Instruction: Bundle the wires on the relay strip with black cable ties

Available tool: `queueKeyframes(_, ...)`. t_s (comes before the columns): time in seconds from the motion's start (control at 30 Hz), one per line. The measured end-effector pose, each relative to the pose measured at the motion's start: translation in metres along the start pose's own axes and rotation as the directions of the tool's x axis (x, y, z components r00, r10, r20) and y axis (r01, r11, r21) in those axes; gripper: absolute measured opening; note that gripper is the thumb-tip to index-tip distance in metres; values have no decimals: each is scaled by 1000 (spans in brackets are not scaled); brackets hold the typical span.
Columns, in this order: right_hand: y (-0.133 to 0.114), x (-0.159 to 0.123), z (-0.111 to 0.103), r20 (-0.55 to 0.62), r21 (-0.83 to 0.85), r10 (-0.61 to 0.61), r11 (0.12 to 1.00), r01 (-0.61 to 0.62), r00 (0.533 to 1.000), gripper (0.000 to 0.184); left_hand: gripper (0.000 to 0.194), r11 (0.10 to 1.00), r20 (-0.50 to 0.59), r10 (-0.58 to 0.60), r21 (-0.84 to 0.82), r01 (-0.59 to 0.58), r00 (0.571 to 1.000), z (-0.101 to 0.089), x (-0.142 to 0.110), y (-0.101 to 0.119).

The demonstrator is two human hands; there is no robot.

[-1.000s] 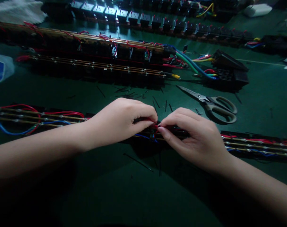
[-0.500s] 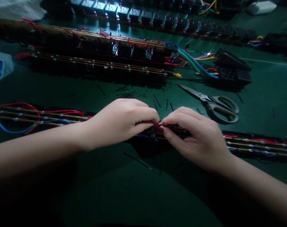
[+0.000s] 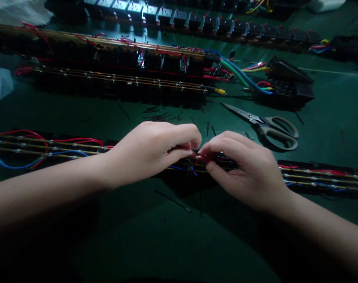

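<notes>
My left hand (image 3: 155, 151) and my right hand (image 3: 243, 169) meet fingertip to fingertip over a long dark strip (image 3: 323, 179) with brass-coloured rods and red and blue wires. Both hands are closed in a pinch. Between the fingertips shows a small dark bit, too small to name, beside a red wire. The left index finger arches above the thumb. Just under the hands, a blue wire (image 3: 179, 168) runs along the strip; the hands hide its middle part. A thin black cable tie (image 3: 173, 201) lies on the green table in front.
Grey-handled scissors (image 3: 265, 125) lie beyond my right hand. Thin black offcuts (image 3: 156, 114) are scattered behind my left hand. Further back are wired strips (image 3: 122, 78), a black box (image 3: 290, 84) with coloured wires, and a row of black blocks (image 3: 208, 24).
The left index finger has risen off the thumb into an arch. My right hand stays pinched at nearly the same spot. The background has shifted slightly left.
</notes>
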State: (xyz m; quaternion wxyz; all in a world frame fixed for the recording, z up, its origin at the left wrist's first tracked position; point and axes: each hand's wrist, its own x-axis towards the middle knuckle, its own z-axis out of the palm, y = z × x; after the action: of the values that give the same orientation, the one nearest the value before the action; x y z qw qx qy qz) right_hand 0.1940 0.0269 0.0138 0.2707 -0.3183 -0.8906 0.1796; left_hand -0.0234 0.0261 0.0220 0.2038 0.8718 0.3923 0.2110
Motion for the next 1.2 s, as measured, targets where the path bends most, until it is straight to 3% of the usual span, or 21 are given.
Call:
queueKeyframes(0.3,0,0,1,14,-22,0,1000,0,1000,16,17,985,0,151,81,-151,988,1,-3,-2)
queueKeyframes(0.67,1,-2,0,-17,-36,-38,999,37,999,14,17,997,49,49,59,-52,998,0,1,1)
queueKeyframes(1.0,-1,-2,2,7,-63,-32,998,32,999,14,19,980,9,168,111,-168,986,2,-3,-3)
queueKeyframes(1.2,-2,-3,1,-3,-65,-18,998,18,1000,13,16,977,2,166,132,-164,986,4,-3,-2)
